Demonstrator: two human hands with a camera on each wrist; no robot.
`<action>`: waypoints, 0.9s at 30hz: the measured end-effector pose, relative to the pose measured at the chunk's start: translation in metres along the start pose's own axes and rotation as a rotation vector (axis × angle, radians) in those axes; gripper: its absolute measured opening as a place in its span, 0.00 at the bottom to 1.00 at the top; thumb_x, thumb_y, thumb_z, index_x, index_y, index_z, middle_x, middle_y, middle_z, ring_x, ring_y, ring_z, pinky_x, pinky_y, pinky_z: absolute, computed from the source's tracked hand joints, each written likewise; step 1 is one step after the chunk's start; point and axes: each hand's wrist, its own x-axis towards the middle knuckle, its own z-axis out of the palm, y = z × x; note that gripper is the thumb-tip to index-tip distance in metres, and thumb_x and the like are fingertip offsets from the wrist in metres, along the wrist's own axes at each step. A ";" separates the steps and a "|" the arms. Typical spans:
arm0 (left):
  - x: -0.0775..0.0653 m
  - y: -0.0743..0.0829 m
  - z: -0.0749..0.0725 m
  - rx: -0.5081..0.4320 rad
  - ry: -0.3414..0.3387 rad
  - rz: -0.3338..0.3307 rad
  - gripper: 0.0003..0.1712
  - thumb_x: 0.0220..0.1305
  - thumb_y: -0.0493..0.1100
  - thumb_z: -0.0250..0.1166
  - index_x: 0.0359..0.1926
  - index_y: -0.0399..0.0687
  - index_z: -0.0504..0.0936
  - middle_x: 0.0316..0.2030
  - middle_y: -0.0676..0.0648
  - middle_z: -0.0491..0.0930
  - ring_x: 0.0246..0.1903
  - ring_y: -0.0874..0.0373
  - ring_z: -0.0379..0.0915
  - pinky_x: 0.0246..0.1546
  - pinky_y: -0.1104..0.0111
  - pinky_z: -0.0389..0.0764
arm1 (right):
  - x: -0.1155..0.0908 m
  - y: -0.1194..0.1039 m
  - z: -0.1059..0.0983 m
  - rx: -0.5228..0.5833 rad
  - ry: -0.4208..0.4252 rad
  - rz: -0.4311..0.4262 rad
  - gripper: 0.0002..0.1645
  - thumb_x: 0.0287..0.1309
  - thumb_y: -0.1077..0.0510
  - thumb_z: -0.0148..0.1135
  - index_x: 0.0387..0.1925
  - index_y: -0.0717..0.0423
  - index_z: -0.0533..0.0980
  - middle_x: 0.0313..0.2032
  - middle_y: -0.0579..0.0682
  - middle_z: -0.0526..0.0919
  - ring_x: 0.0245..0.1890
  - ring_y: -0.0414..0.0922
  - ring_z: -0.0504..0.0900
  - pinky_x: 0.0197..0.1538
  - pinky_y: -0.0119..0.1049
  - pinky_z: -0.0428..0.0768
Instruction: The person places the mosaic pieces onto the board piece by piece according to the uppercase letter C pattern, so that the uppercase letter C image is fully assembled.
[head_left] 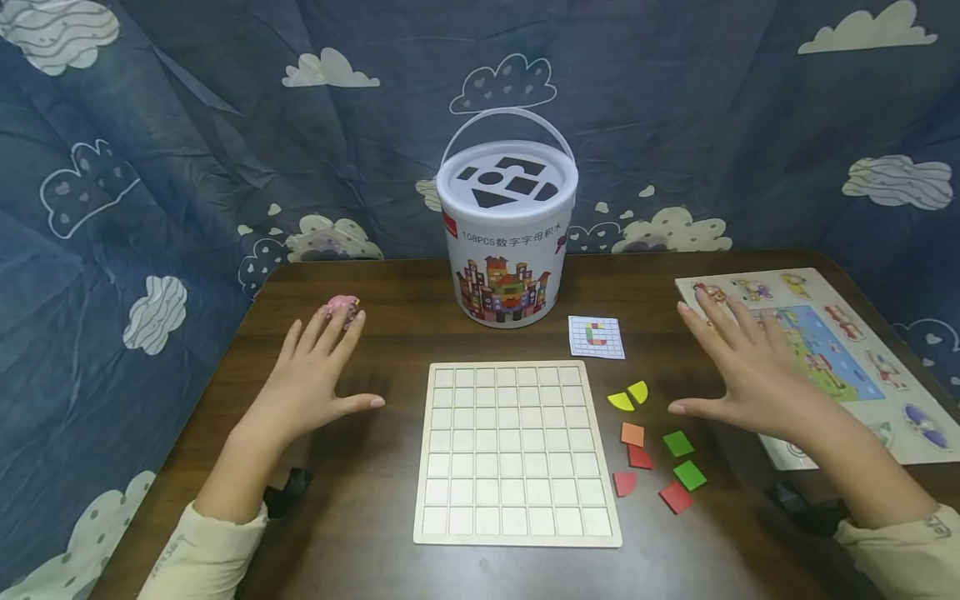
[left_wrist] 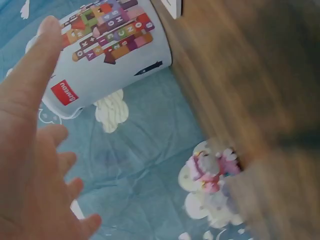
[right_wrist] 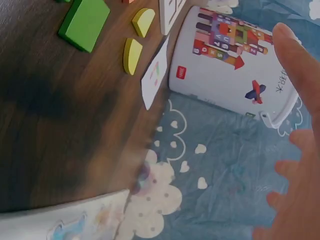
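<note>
My left hand [head_left: 311, 379] is spread with straight fingers above the left of the table, holding nothing. Just past its fingertips sits a small pink figurine [head_left: 342, 303], partly covered by them. On the right, my right hand [head_left: 757, 367] is likewise spread and holds nothing, overlapping a picture puzzle board [head_left: 930, 392]. Between the hands lies a pale wooden grid board [head_left: 517, 450] with bare squares. Beside it are two yellow quarter-round pieces [head_left: 620, 402], an orange square [head_left: 632, 434], two red squares [head_left: 677, 497], a red quarter-round [head_left: 624, 483] and two green squares [head_left: 689, 475].
A white lidded bucket [head_left: 506, 242] with shaped holes and a raised handle stands at the back of the table. In front of it to the right lies a small card [head_left: 611, 340] printed with a coloured grid pattern. A blue cloud-patterned cloth [head_left: 660, 100] hangs behind.
</note>
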 end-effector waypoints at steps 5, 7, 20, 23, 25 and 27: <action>-0.001 0.007 0.017 -0.070 0.061 0.066 0.61 0.45 0.74 0.57 0.70 0.49 0.42 0.69 0.45 0.37 0.67 0.50 0.28 0.61 0.49 0.43 | 0.002 -0.007 0.004 0.223 -0.014 -0.021 0.69 0.29 0.41 0.75 0.69 0.47 0.45 0.67 0.57 0.48 0.63 0.61 0.50 0.56 0.65 0.51; -0.003 0.013 0.026 -0.129 0.080 0.089 0.60 0.45 0.73 0.58 0.70 0.49 0.42 0.69 0.45 0.38 0.67 0.49 0.31 0.61 0.49 0.46 | 0.002 -0.010 0.008 0.309 -0.039 -0.015 0.65 0.32 0.45 0.75 0.69 0.47 0.47 0.66 0.58 0.52 0.62 0.61 0.53 0.55 0.64 0.54; -0.015 0.048 0.069 -0.517 -0.070 0.094 0.54 0.49 0.68 0.58 0.69 0.49 0.47 0.68 0.50 0.45 0.66 0.51 0.42 0.60 0.55 0.52 | 0.002 -0.022 0.052 0.521 -0.236 0.020 0.38 0.47 0.59 0.67 0.60 0.61 0.64 0.55 0.61 0.69 0.47 0.55 0.73 0.47 0.51 0.73; -0.017 0.049 0.076 -0.567 -0.116 0.072 0.52 0.50 0.67 0.59 0.69 0.48 0.50 0.68 0.50 0.48 0.65 0.51 0.44 0.60 0.55 0.53 | 0.002 -0.023 0.059 0.515 -0.262 0.005 0.32 0.48 0.65 0.65 0.57 0.60 0.67 0.51 0.59 0.73 0.39 0.48 0.76 0.41 0.44 0.77; -0.018 0.049 0.082 -0.568 -0.133 0.063 0.51 0.50 0.67 0.59 0.69 0.48 0.51 0.67 0.49 0.50 0.65 0.51 0.46 0.60 0.55 0.54 | 0.003 -0.024 0.062 0.507 -0.278 0.003 0.30 0.49 0.68 0.63 0.56 0.59 0.68 0.49 0.57 0.74 0.37 0.45 0.75 0.39 0.41 0.76; -0.019 0.049 0.087 -0.556 -0.140 0.061 0.50 0.50 0.67 0.59 0.68 0.48 0.53 0.66 0.50 0.52 0.64 0.51 0.47 0.60 0.54 0.53 | 0.004 -0.025 0.065 0.497 -0.284 0.002 0.29 0.49 0.70 0.62 0.55 0.59 0.69 0.48 0.56 0.74 0.36 0.45 0.73 0.38 0.40 0.75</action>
